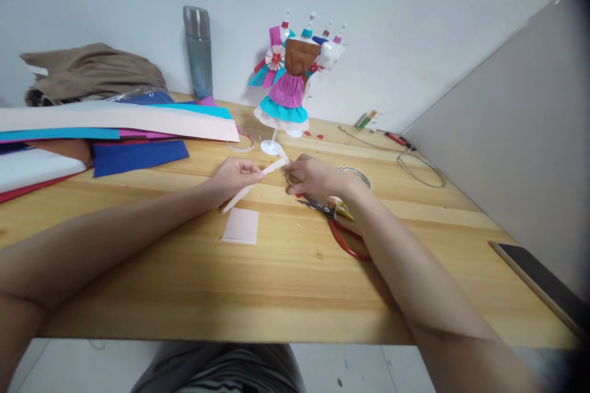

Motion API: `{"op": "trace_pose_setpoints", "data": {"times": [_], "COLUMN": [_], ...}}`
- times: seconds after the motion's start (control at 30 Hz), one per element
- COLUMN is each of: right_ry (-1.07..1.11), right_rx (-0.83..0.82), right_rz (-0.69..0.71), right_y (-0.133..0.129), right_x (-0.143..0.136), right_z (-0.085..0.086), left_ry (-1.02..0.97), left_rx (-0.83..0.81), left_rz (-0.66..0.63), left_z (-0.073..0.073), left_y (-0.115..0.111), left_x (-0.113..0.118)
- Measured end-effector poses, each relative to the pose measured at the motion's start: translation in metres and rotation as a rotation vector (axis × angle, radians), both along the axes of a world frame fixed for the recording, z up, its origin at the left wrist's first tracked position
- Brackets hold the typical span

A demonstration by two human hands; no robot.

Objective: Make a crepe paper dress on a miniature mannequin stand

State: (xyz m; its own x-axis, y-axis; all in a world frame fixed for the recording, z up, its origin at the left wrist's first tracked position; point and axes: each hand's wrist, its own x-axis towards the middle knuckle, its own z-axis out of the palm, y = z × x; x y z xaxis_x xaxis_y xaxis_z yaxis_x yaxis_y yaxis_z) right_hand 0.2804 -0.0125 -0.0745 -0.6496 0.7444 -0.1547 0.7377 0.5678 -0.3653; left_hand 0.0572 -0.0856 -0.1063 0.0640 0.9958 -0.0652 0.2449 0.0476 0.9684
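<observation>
My left hand (236,176) pinches a narrow pale pink crepe paper strip (275,166), whose tail hangs toward the table. At the strip's far end, my right hand (316,175) has its fingers curled in against the paper. A small rounded item beneath those fingers is mostly hidden, so I cannot tell its kind. In front of my left hand lies a pale pink paper square (240,226). Scissors with red handles (348,244) rest partly under my right forearm. Just beyond both hands stands a doll-like stand (293,89) dressed in brown, pink, blue and white crepe paper.
Long crepe paper sheets (115,120) are stacked at the left, near a brown cloth (92,70). Against the wall stand a grey-green bottle (199,55) and further decorated stands. A tape roll (357,175), a thin cable (415,175) and a phone (539,279) are on the right.
</observation>
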Motion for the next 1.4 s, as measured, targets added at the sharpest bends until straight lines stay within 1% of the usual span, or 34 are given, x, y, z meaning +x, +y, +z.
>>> {"op": "trace_pose_setpoints", "data": {"times": [0.1,0.2,0.23,0.33,0.4,0.47,0.57,0.73,0.8,0.87,0.93,1.07,1.1,1.13,1.2,1.27,1.33,1.4], "right_ry": [-0.017,-0.003,-0.017,-0.065,-0.04,-0.009,-0.005,0.048,0.087,0.105,0.096,0.052,0.064,0.106,0.269,0.467,0.624,0.736], "right_rx": [-0.048,-0.152,-0.163,-0.13,-0.155,-0.18,-0.12,0.017,0.004,-0.056,-0.07,0.049,0.033,-0.018,-0.186,-0.34,-0.432,-0.507], "right_rz": [0.034,0.066,0.067,0.064,0.062,0.028,-0.039,-0.141,-0.171,-0.166,-0.149,-0.124,-0.119,-0.127,-0.185,-0.276,-0.337,-0.327], "right_y": [-0.003,-0.004,-0.005,-0.008,-0.011,-0.012,-0.011,-0.006,-0.005,-0.007,-0.01,-0.016,-0.018,-0.018,-0.019,-0.018,-0.016,-0.012], "right_x": [0.005,0.01,0.011,0.006,0.002,-0.003,-0.006,-0.001,-0.002,-0.006,-0.012,-0.024,-0.025,-0.025,-0.024,-0.022,-0.019,-0.017], "right_z": [0.009,0.014,0.014,0.012,0.01,0.007,0.005,0.005,0.003,-0.001,-0.007,-0.014,-0.015,-0.014,-0.012,-0.009,-0.006,-0.003], "left_ry": [-0.015,-0.016,-0.013,0.002,0.011,0.013,-0.003,-0.018,-0.019,-0.016,-0.017,-0.024,-0.027,-0.033,-0.072,-0.151,-0.233,-0.285], "left_rx": [0.004,0.003,-0.008,-0.047,-0.049,-0.045,-0.043,-0.023,-0.007,-0.001,-0.014,-0.033,-0.033,-0.03,-0.023,-0.014,-0.008,-0.003], "left_rz": [-0.012,-0.022,-0.017,0.007,0.016,0.011,-0.002,-0.012,-0.021,-0.019,-0.011,-0.011,-0.015,-0.017,-0.011,0.005,0.017,0.004], "left_z": [-0.003,-0.001,0.0,0.007,0.01,0.012,0.012,0.008,0.007,0.005,0.004,0.004,0.005,0.005,0.004,0.002,-0.001,-0.004], "left_y": [0.001,0.0,0.0,-0.003,-0.005,-0.005,-0.006,-0.004,-0.003,-0.002,-0.002,-0.003,-0.003,-0.003,-0.002,0.001,0.005,0.008], "left_x": [-0.001,-0.001,0.0,0.002,0.004,0.004,0.004,0.003,0.002,0.001,0.001,0.003,0.003,0.003,0.002,0.0,-0.003,-0.006]}}
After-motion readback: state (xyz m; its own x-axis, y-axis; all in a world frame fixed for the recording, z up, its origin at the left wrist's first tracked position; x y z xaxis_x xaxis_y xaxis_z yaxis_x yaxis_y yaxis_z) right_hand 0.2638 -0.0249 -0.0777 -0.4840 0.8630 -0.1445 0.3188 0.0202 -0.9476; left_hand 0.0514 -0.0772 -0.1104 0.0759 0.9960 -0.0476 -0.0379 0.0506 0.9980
